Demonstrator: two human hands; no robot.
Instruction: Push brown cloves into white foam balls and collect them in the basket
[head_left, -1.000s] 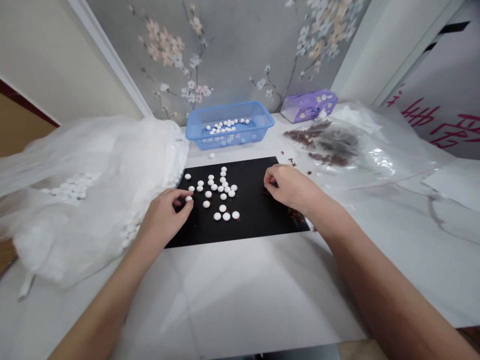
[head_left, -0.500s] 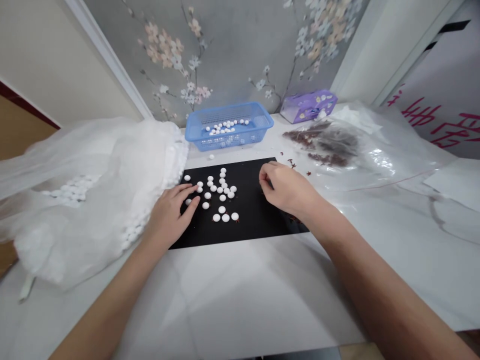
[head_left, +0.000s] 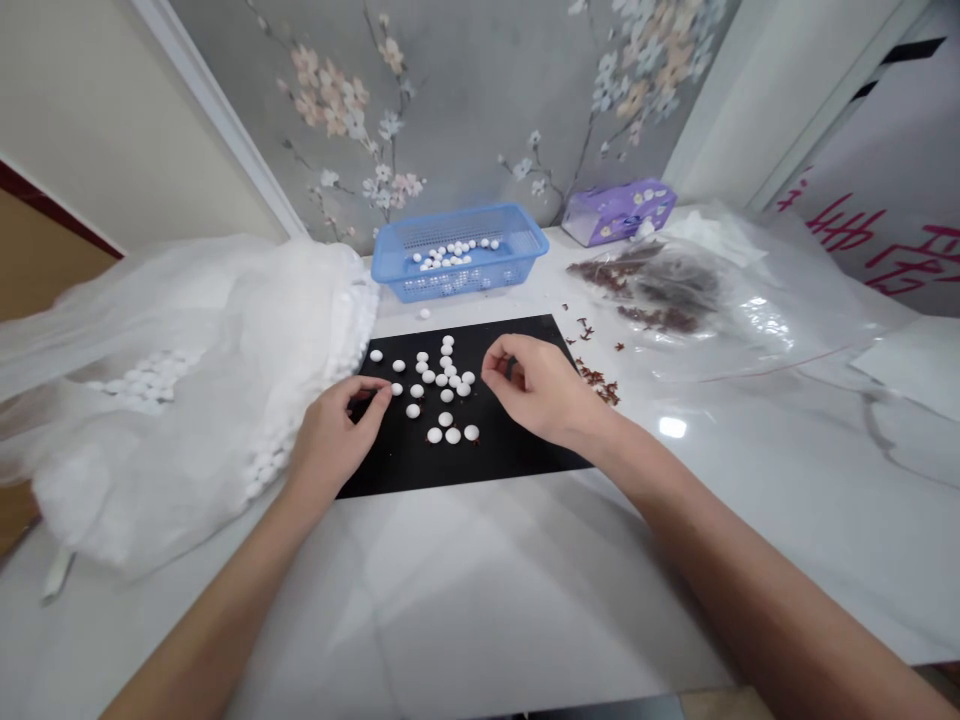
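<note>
My left hand (head_left: 334, 428) is over the left side of a black mat (head_left: 510, 452), thumb and fingertips closed on a small white button-like disc (head_left: 396, 389). Above the mat's right half my right hand (head_left: 546, 392) is pinched; whatever its fingertips hold is too small or hidden to make out. Between the hands lie several more white discs (head_left: 452, 436), some with reddish-brown bits showing under their edges. Close to my right wrist is a little pile of reddish-brown star-like pieces (head_left: 600, 385).
A blue basket (head_left: 465, 275) with white discs stands behind the mat, beside a purple tissue pack (head_left: 619, 212). On the left a white mesh bag (head_left: 187, 400) bulges with discs. A clear plastic bag (head_left: 757, 320) of brown pieces lies to the right.
My right hand has moved left from the pile of brown pieces toward the mat's middle. My left hand's fingers, spread on the discs before, have closed on one disc.
</note>
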